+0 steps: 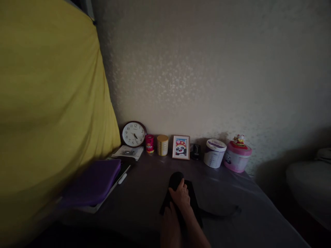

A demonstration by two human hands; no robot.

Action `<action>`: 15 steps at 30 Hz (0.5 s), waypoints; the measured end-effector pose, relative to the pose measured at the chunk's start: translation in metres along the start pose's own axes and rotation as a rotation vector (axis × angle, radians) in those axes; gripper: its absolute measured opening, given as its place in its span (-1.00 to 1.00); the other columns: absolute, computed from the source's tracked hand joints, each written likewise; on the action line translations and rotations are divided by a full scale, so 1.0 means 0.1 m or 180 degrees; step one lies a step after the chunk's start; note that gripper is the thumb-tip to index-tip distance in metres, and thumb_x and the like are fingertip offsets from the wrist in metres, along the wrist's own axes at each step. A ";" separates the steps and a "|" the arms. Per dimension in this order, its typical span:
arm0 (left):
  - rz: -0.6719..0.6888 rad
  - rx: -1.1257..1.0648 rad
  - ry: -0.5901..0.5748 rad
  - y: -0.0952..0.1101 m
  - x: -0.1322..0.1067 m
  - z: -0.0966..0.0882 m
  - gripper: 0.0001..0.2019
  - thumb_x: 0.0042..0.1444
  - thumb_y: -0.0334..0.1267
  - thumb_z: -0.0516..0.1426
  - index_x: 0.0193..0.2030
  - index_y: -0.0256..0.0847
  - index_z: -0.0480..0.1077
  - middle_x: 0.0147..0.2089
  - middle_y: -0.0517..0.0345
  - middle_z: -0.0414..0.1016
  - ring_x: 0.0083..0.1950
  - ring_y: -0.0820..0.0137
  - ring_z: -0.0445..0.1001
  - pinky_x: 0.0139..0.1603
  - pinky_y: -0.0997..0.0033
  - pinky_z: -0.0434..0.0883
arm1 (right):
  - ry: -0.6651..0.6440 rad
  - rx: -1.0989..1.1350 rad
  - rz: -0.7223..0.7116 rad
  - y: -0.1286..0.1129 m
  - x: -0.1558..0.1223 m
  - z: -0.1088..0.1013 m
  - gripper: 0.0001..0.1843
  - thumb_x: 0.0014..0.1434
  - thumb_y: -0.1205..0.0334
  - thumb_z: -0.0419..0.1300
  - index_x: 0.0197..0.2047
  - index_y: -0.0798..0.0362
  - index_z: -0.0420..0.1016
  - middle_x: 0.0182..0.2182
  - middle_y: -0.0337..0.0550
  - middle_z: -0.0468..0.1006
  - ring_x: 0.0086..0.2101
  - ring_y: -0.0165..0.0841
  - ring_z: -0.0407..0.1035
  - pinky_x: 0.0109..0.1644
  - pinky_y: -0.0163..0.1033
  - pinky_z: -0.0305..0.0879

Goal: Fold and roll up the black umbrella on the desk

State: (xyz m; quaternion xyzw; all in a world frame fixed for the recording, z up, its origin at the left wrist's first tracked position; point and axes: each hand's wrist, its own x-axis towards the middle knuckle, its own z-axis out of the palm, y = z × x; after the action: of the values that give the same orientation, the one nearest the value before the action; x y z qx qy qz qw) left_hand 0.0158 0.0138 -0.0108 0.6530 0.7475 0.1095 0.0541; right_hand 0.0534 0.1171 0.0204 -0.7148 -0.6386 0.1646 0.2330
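Note:
My right hand is closed around a dark object with a rounded top; its exact kind is too dark to tell. Beneath it on the table lies a flat black pouch-like piece, and a dark cord or strap trails from it to the right. Close below, my left hand rests at the left side of the black pouch, its fingers bent against the material. Shadow hides most of its fingertips and where the rounded object meets the pouch.
Along the wall stand a clock, a red can, a yellow can, a framed panda picture, a small black device, a white tub and a pink tub. A purple case lies left, beside a yellow curtain.

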 end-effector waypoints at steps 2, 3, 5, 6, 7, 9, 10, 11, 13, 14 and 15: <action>-0.0065 0.0029 0.0082 0.04 -0.04 -0.03 -0.44 0.05 -0.64 -0.29 0.19 -0.38 0.13 0.18 -0.24 0.22 0.17 0.18 0.25 0.11 0.26 0.30 | -0.0083 0.0016 0.0076 -0.01 -0.03 -0.04 -0.17 -0.01 0.10 0.04 0.24 0.38 -0.12 -0.05 0.35 0.33 -0.11 0.01 0.36 -0.12 0.00 0.26; -0.0069 0.0016 0.0093 0.06 -0.06 -0.05 -0.43 0.05 -0.64 -0.28 0.19 -0.35 0.13 0.18 -0.23 0.23 0.17 0.18 0.25 0.11 0.26 0.31 | -0.0118 0.0070 0.0119 0.00 -0.03 -0.06 -0.18 0.00 0.13 0.03 0.24 0.40 -0.14 -0.05 0.35 0.33 -0.12 -0.01 0.37 -0.12 -0.03 0.26; -0.0087 0.0014 0.0096 0.08 -0.09 -0.11 -0.42 0.03 -0.65 -0.27 0.19 -0.33 0.13 0.17 -0.21 0.24 0.16 0.20 0.26 0.12 0.26 0.30 | -0.0129 0.0282 0.0186 0.04 -0.03 -0.07 -0.20 0.01 0.17 0.01 0.23 0.41 -0.15 -0.03 0.36 0.31 -0.13 -0.06 0.39 -0.12 -0.09 0.27; -0.0093 -0.0022 0.0059 0.08 -0.10 -0.14 -0.41 0.02 -0.65 -0.27 0.20 -0.33 0.12 0.18 -0.20 0.23 0.17 0.20 0.26 0.13 0.26 0.28 | -0.0108 0.0434 0.0196 0.08 -0.02 -0.08 -0.21 0.01 0.18 0.02 0.23 0.41 -0.15 -0.02 0.36 0.30 -0.11 -0.08 0.38 -0.11 -0.12 0.28; -0.0077 -0.0115 -0.0028 0.07 -0.11 -0.17 -0.41 0.02 -0.65 -0.27 0.21 -0.34 0.10 0.19 -0.21 0.21 0.19 0.21 0.23 0.15 0.25 0.25 | -0.0071 0.0607 0.0201 0.11 -0.01 -0.08 -0.21 0.01 0.18 0.03 0.23 0.40 -0.14 -0.01 0.36 0.30 -0.08 -0.09 0.37 -0.10 -0.15 0.28; 0.0009 -0.0390 -0.0260 0.03 -0.12 -0.21 -0.41 0.01 -0.63 -0.23 0.24 -0.38 0.02 0.24 -0.22 0.13 0.23 0.20 0.16 0.19 0.25 0.20 | 0.0032 0.1015 0.0189 0.20 0.02 -0.08 -0.20 -0.02 0.18 0.07 0.21 0.41 -0.11 0.01 0.35 0.30 -0.01 -0.10 0.31 -0.04 -0.19 0.26; 0.0088 -0.0548 -0.0380 0.01 -0.13 -0.21 -0.39 0.00 -0.61 -0.18 0.26 -0.40 -0.04 0.27 -0.22 0.07 0.26 0.20 0.10 0.21 0.26 0.16 | 0.0086 0.1261 0.0176 0.24 0.03 -0.08 -0.19 -0.04 0.18 0.09 0.20 0.41 -0.09 0.02 0.34 0.30 0.02 -0.11 0.27 0.00 -0.21 0.24; 0.0176 -0.0729 -0.0486 -0.03 -0.13 -0.20 -0.35 -0.03 -0.58 -0.11 0.27 -0.42 -0.12 0.29 -0.22 0.00 0.29 0.20 0.04 0.23 0.28 0.12 | 0.0143 0.1539 0.0162 0.29 0.03 -0.08 -0.19 -0.06 0.17 0.11 0.19 0.39 -0.06 0.03 0.31 0.31 0.04 -0.13 0.25 0.02 -0.22 0.23; 0.0339 -0.1168 -0.0565 -0.09 -0.15 -0.16 -0.21 -0.12 -0.52 0.00 0.29 -0.45 -0.24 0.33 -0.20 -0.12 0.32 0.21 -0.06 0.26 0.32 0.03 | 0.0257 0.2145 0.0165 0.36 0.02 -0.10 -0.18 -0.11 0.12 0.15 0.18 0.31 0.01 0.02 0.20 0.34 0.03 -0.15 0.26 0.03 -0.22 0.23; 0.0391 -0.1445 -0.0577 -0.12 -0.16 -0.14 -0.16 -0.16 -0.51 0.03 0.30 -0.45 -0.27 0.34 -0.18 -0.15 0.33 0.23 -0.09 0.27 0.34 -0.01 | 0.0293 0.2428 0.0207 0.38 0.00 -0.12 -0.17 -0.13 0.08 0.18 0.17 0.26 0.04 0.01 0.13 0.37 0.01 -0.15 0.28 0.02 -0.21 0.24; 0.0436 -0.1768 -0.0596 -0.15 -0.17 -0.12 -0.14 -0.18 -0.50 0.03 0.30 -0.44 -0.27 0.35 -0.15 -0.16 0.34 0.25 -0.11 0.28 0.35 -0.05 | 0.0317 0.2670 0.0294 0.40 -0.02 -0.15 -0.15 -0.17 0.04 0.21 0.16 0.21 0.07 -0.02 0.06 0.40 -0.02 -0.15 0.30 0.00 -0.20 0.26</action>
State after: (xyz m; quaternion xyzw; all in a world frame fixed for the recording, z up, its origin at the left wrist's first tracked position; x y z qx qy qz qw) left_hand 0.0014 -0.0059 -0.0036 0.6693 0.6349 0.2525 0.2917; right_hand 0.0942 0.1098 0.0109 -0.5930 -0.4716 0.3856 0.5265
